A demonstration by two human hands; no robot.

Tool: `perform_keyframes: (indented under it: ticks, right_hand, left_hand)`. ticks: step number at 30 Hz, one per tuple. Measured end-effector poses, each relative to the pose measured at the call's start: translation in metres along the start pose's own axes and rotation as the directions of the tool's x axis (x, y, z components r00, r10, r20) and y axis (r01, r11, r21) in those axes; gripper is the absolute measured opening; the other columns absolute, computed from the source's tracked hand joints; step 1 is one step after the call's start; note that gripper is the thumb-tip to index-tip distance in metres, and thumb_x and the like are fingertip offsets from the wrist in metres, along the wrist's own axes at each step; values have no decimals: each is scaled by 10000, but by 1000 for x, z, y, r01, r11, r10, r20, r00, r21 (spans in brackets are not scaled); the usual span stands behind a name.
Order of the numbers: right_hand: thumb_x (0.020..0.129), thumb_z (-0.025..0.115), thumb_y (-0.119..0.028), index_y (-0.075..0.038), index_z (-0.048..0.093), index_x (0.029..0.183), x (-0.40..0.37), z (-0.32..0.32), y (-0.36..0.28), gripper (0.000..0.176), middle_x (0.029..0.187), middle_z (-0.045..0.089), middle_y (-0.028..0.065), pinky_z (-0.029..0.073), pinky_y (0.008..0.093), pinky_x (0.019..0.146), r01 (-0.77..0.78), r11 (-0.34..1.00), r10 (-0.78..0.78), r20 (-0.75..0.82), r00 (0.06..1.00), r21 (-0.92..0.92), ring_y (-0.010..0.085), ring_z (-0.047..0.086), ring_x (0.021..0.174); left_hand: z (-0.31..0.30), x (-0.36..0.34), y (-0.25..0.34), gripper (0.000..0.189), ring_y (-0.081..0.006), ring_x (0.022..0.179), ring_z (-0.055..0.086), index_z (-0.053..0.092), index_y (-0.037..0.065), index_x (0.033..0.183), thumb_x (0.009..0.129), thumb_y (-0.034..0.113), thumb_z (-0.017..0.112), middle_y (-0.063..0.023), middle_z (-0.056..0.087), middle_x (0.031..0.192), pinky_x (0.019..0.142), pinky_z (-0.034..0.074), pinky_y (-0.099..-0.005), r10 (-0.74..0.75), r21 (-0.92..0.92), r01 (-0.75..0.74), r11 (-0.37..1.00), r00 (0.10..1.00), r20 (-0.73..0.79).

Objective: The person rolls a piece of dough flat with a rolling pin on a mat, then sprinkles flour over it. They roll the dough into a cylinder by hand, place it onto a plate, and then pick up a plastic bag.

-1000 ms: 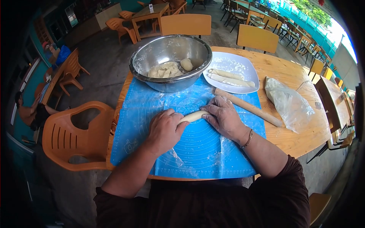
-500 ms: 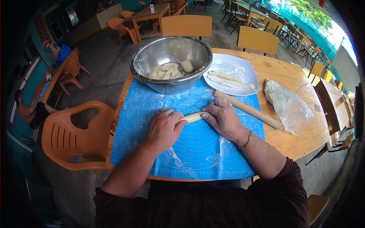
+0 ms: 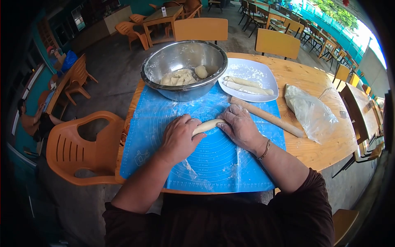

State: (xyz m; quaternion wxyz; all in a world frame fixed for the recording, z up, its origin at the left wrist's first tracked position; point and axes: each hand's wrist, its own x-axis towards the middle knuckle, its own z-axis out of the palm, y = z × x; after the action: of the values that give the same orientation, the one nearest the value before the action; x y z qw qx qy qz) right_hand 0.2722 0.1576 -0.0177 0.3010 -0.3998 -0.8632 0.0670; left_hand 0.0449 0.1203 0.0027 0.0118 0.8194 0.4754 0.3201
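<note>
A short pale dough roll point(image 3: 207, 126) lies over the blue mat point(image 3: 205, 164), one end in each hand. My left hand point(image 3: 180, 136) is closed on its left end, thumb below and fingers above. My right hand point(image 3: 240, 126), dusted with flour, is closed on the right end. Beyond my hands a steel bowl point(image 3: 185, 94) holds a dough mass point(image 3: 177, 77) and a small dough ball point(image 3: 201, 71). The white plate point(image 3: 263, 74) beside it carries two dough rolls point(image 3: 248, 85). A wooden rolling pin point(image 3: 269, 117) lies slanted right of my right hand.
A floury clear plastic bag point(image 3: 308, 111) lies on the wooden table point(image 3: 337, 144) at the right. An orange chair point(image 3: 84, 154) stands close at the left. Another person point(image 3: 35, 119) sits at the far left. Chairs and tables stand behind.
My left hand's thumb and fingers have shifted slightly around the dough roll, and the roll looks a little more tilted. The bowl, plate and rolling pin rest as before.
</note>
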Motion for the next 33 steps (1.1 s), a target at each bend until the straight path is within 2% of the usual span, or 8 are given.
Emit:
perform_keyframes:
  ticks: [2, 6, 12, 14, 20, 27, 29, 33]
  right_hand:
    - [864, 738, -183, -67, 694, 1094, 0, -1, -3, 261, 1004, 591, 123, 452, 430, 905, 6, 1000, -6, -10, 1000, 25, 322, 576, 987]
    - [867, 735, -200, -70, 703, 1078, 1, -5, -3, 250, 1003, 599, 123, 463, 436, 913, -11, 999, 11, -6, 1000, 32, 319, 583, 1004]
    - [883, 727, -227, -72, 720, 1060, 2, 1, 5, 236, 996, 604, 122, 473, 441, 915, -62, 997, 61, 3, 998, 38, 317, 589, 1014]
    - [892, 720, -233, -69, 722, 1048, 3, 0, 3, 226, 994, 604, 125, 473, 442, 914, -62, 998, 63, -16, 998, 33, 320, 588, 1013]
    - [904, 709, -271, -61, 723, 1054, 5, -2, 5, 258, 997, 603, 136, 474, 455, 907, -69, 997, 68, 23, 997, 30, 327, 584, 1012]
    - [869, 751, -250, -60, 719, 1032, 2, -3, 1, 253, 991, 600, 134, 472, 449, 881, -39, 997, 40, -29, 999, 61, 332, 573, 996]
    - [869, 754, -213, -50, 715, 1018, 4, -3, 4, 224, 966, 602, 138, 469, 444, 857, 17, 999, -15, -45, 999, 48, 334, 566, 970]
    - [867, 748, -248, -52, 716, 1033, 6, -1, 6, 259, 1011, 608, 141, 474, 458, 898, -69, 997, 68, 36, 997, 29, 332, 584, 1039]
  left_hand:
    - [0, 1, -3, 246, -319, 803, 657, 716, 8, 1014, 850, 185, 761, -142, 676, 870, 748, 524, -430, -109, -34, 115, 993, 984, 140]
    - [5, 3, -15, 233, -319, 804, 653, 722, 13, 995, 854, 194, 759, -133, 668, 884, 754, 524, -432, -96, -127, 107, 986, 991, 90]
    - [5, 0, -11, 247, -310, 853, 648, 741, 19, 1014, 858, 210, 759, -139, 663, 930, 782, 517, -417, -26, 31, 24, 999, 998, 62]
    - [-3, -1, -5, 263, -320, 904, 622, 733, 17, 1024, 905, 250, 709, -148, 639, 974, 876, 483, -447, -36, 34, 32, 999, 992, 121]
    - [-5, 7, -12, 254, -309, 841, 661, 740, 16, 1039, 876, 211, 749, -134, 673, 974, 763, 529, -407, -189, -41, 208, 977, 944, 271]
    - [-5, 7, -11, 250, -279, 867, 681, 722, -1, 1015, 864, 192, 772, -127, 687, 944, 755, 538, -385, -198, -143, 225, 964, 964, 179]
    - [-11, 9, -7, 273, -269, 886, 684, 713, -12, 1002, 839, 189, 798, -116, 689, 922, 762, 544, -370, -173, -96, 195, 976, 965, 199]
    - [-13, 12, -13, 296, -260, 908, 698, 718, -14, 1028, 835, 192, 808, -136, 708, 974, 770, 556, -352, -217, -97, 254, 962, 932, 290]
